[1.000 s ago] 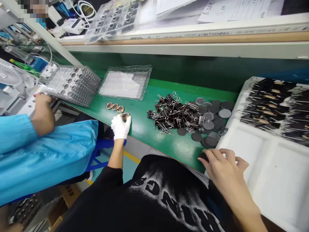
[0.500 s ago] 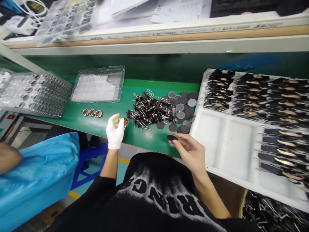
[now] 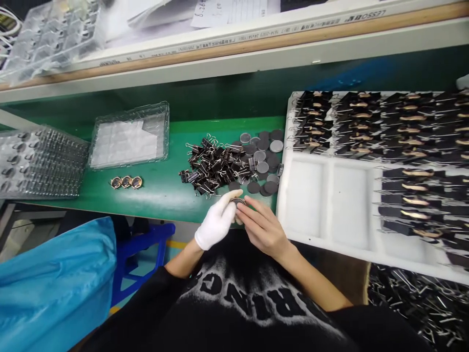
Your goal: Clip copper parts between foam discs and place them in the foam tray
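Close to the table's front edge, my gloved left hand (image 3: 218, 220) and my bare right hand (image 3: 266, 227) meet fingertip to fingertip. Pinched between them is a dark round disc (image 3: 239, 200), held against the small round gold-rimmed part in the left hand; the fingers hide most of that part. Just beyond the hands lies a heap of black binder clips (image 3: 220, 168). Black and clear grey round discs (image 3: 269, 159) are scattered to its right. Three round gold-rimmed parts (image 3: 126, 182) sit in a row on the left of the green table (image 3: 164, 195).
A white tray (image 3: 306, 195) on the right holds rows of clipped parts (image 3: 410, 105). Clear plastic trays (image 3: 47, 161) are stacked at left, beside another clear tray (image 3: 128, 139). A shelf edge (image 3: 234, 39) crosses above. A person's blue sleeve (image 3: 73, 274) is at lower left.
My hands have come together, the left moving right and the right moving left. The black disc now meets the gold-rimmed part. The view has shifted a little to the right.
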A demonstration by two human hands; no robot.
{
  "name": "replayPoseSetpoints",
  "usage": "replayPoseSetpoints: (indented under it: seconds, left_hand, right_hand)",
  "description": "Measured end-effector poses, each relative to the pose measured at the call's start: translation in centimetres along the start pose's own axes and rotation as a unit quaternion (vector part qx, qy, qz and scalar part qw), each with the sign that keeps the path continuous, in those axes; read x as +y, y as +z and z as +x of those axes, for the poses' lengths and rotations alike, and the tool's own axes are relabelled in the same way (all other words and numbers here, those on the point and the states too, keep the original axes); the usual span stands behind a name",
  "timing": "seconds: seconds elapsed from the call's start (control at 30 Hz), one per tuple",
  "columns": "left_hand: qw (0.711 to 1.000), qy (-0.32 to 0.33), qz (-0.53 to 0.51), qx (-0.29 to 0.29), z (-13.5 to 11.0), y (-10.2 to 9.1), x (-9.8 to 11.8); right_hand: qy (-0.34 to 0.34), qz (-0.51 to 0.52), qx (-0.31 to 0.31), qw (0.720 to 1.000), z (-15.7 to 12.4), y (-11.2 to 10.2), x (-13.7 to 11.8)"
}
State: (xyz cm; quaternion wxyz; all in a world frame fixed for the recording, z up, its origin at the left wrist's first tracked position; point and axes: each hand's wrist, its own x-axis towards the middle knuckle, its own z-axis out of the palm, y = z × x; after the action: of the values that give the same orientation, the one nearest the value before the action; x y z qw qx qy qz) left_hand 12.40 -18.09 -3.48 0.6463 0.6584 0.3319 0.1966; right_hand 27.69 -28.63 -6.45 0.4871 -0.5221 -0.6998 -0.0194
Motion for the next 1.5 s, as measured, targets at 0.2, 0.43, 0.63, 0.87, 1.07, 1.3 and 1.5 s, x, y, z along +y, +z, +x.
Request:
replayPoseSetpoints:
  seconds: [0.2,0.43,0.63,0.87,1.07,1.3,1.5]
  left_hand:
    - [0.993,-0.002,0.098,-0.063,0.9,0.5,0.6]
    - [0.964,0.069,0.206,-0.155,2.8,0.5,2.8]
    - [0.782,0.187,0.593,0.029,7.5,-0.3,4.1]
    - [0.716,0.166,0.676,0.052,9.7,-0.3,2.9]
    - [0.796,0.199,0.544,0.175,8.9,-0.7,2.9]
    - [0.876,0.223,0.428,0.011,7.8,-0.8,5.6]
    - [0.918,0.139,0.357,-0.101,6.2,-1.2,6.4]
  right_hand:
    - [0.219,0.157,0.091,0.959,-0.3,0.1,-0.9]
    - [0.432,0.347,0.069,0.830,0.7,-1.8,0.3]
    - [0.497,0.393,0.194,0.749,0.6,-3.7,0.8]
    - [0.492,0.411,0.214,0.737,-0.5,-4.7,0.8]
    - [0.426,0.381,0.167,0.803,-0.2,-5.0,1.1]
    - [0.370,0.404,0.070,0.834,4.0,-6.2,2.6]
    - [0.405,0.475,0.021,0.781,5.0,-6.0,2.9]
